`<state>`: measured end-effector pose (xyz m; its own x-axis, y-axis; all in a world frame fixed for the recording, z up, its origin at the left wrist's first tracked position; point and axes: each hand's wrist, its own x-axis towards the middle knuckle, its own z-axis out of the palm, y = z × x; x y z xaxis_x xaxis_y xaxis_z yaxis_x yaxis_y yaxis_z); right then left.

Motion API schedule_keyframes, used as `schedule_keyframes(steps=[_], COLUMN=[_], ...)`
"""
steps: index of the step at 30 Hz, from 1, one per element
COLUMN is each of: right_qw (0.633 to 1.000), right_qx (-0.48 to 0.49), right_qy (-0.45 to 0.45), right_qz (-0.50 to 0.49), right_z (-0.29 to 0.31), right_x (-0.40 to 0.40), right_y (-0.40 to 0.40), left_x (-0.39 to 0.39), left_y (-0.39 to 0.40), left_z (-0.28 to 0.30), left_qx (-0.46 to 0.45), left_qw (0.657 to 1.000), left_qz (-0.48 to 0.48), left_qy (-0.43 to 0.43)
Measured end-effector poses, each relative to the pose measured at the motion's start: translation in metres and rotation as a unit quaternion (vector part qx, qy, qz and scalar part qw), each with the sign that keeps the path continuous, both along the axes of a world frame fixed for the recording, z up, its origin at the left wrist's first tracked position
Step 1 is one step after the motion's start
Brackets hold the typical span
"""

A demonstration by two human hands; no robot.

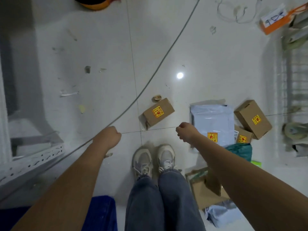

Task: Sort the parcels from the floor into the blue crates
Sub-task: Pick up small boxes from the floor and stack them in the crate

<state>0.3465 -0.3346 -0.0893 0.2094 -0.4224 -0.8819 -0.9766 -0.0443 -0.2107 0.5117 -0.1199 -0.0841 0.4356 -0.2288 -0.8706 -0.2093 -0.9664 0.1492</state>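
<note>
A small cardboard box point(158, 112) with a yellow sticker lies on the white tiled floor just ahead of my feet. To its right lie a pale blue mailer bag point(213, 120), a second cardboard box point(252, 119), a smaller box point(243, 136) and a green bag point(240, 150). The corner of a blue crate point(100, 212) shows at the bottom left. My left hand point(111, 135) hangs with curled fingers and holds nothing. My right hand point(185, 130) is also curled and empty, above the floor between the first box and the mailer.
A grey cable point(150, 84) curves across the floor. A white perforated shelf rail point(33, 160) lies at the left. An open cardboard box point(203, 192) and another pale mailer point(220, 215) sit by my right leg. An orange labelled box point(276, 19) and wire racking point(296, 80) stand at the right.
</note>
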Motion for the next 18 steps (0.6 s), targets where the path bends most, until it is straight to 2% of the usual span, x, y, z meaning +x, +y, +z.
schedule_keyframes(steps=[3,9,13,18], right_qw=[0.996,0.996,0.998,0.998], right_qx=[-0.057,-0.085,-0.057,-0.010], right_qy=[0.008,0.004,-0.031,-0.065], right_qz=[0.069,0.021,-0.021,-0.019], right_z=[-0.039,-0.109,-0.141,-0.164], right_x=[0.013,0.041,0.048,0.054], right_y=[-0.014,-0.043,-0.056,-0.057], left_x=[-0.011,-0.023,-0.021,-0.020], left_y=[-0.033,-0.088,-0.105,-0.113], left_z=[-0.044,-0.112,-0.150,-0.173], left_qx=[-0.027,-0.036,-0.037,-0.057], left_qw=[0.995,0.960,0.938,0.904], left_qz=[0.085,0.241,0.312,0.387], left_qy=[0.049,0.136,0.147,0.173])
